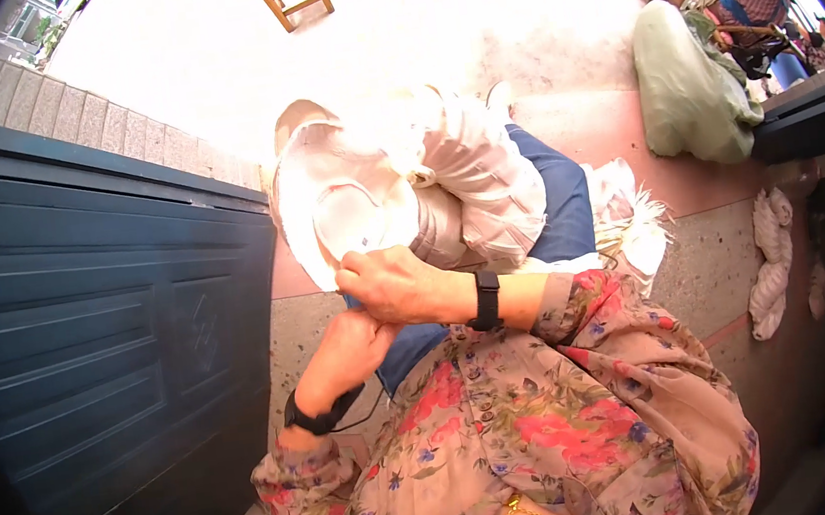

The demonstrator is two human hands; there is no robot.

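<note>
**White cloth above the hands, right grip on its lower edge**

From my head view, the white garment (395, 189) sits bunched on the lap, straight up-frame from both hands and spreading wide from a curved pale edge on the left to a puffed, gathered fold on the right. Its long axis runs roughly left to right across the picture, with blue denim (558, 202) showing beneath it on the right side.

My right hand (397, 285) crosses over from the right, knuckles up, and its grip is closed narrowly on the lower edge of the cloth, fingertips pinching where the fabric meets the hand. It is the nearer hand and the only one I can see in firm contact. A black watch (486, 300) sits on that wrist.

My left hand (347, 350) lies just below and partly under the right, curled into a loose fist. I cannot tell whether it holds a bit of fabric or nothing; the right hand hides its fingertips. A dark band (321, 418) circles that wrist.

So the cloth lies above and slightly right of the pinch, with its bulk away from me. To the left stands a dark blue panelled door (108, 330); a pale green sack (686, 88) rests well apart at upper right.
</note>
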